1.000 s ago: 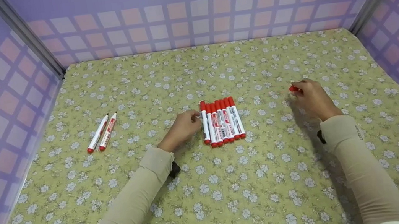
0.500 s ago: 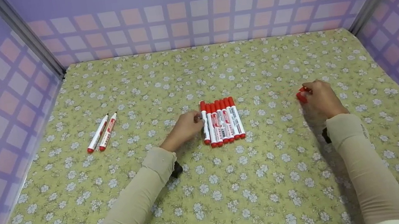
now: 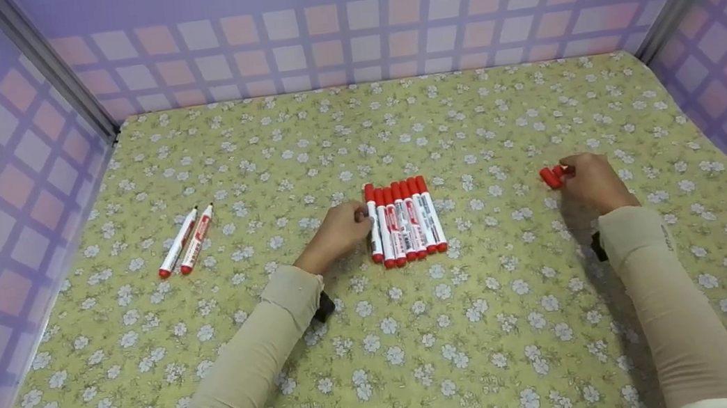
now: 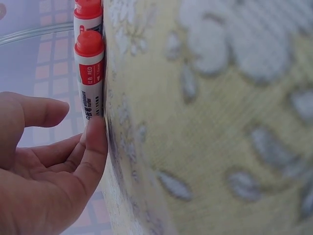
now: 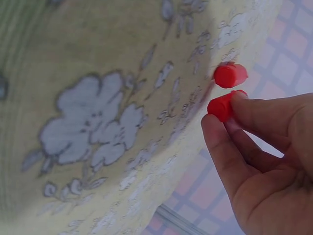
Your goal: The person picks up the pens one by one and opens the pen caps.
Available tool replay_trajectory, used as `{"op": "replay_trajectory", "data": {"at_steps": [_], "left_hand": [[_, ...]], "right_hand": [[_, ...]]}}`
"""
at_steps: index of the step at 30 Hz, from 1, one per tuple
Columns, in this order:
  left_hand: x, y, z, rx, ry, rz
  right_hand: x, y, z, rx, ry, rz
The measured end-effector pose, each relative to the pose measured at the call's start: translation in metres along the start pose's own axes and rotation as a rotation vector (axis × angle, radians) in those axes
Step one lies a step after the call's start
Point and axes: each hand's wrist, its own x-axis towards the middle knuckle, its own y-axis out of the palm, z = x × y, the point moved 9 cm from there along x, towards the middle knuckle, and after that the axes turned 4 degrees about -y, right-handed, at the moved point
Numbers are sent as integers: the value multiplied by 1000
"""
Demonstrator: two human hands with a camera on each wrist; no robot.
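Note:
My right hand [image 3: 592,182] pinches a red marker cap [image 5: 222,106] between thumb and fingers, close over the cloth. Right beside it a second red cap [image 3: 550,178] lies on the cloth. At the middle, several white markers with red caps [image 3: 405,223] lie side by side in a row. My left hand [image 3: 339,232] is at the left end of that row. In the left wrist view a fingertip meets the side of the end marker [image 4: 92,73], while the thumb stands apart from it.
Two uncapped markers [image 3: 187,242] lie on the left, dark tips pointing away. Flowered yellow-green cloth [image 3: 425,350] covers the table. Purple checkered panels [image 3: 342,38] stand at the back and both sides.
My right hand has moved a little right and nearer, bringing its red cap down beside the other one. The left hand has edged right, up to the end marker.

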Motion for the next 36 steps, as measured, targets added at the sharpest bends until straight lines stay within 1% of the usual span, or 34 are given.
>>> {"op": "replay_trajectory", "data": {"at_steps": [5,10,15,24,26,31,36], "left_hand": [[2,1,2,7,-19,7],[2,1,1,13,-19,2],[2,1,-1,-6,-28,1],[5,2,-3,-10,-15,5],[6,3,-3,-12,-15,9],[7,4,-4,18,-13,10],[6,3,-4,48,-37,7]], "right_hand": [[-1,3,-4,-8,8,28],[-1,4,-5,-14,22,35],[-1,3,-7,-18,32,38],[-3,-3,-2,-23,-25,-22],[-3,-4,-1,-19,-25,-33],[-3,-6,0,-20,-33,-76],[-5,-7,3,-15,-53,-112]]}}
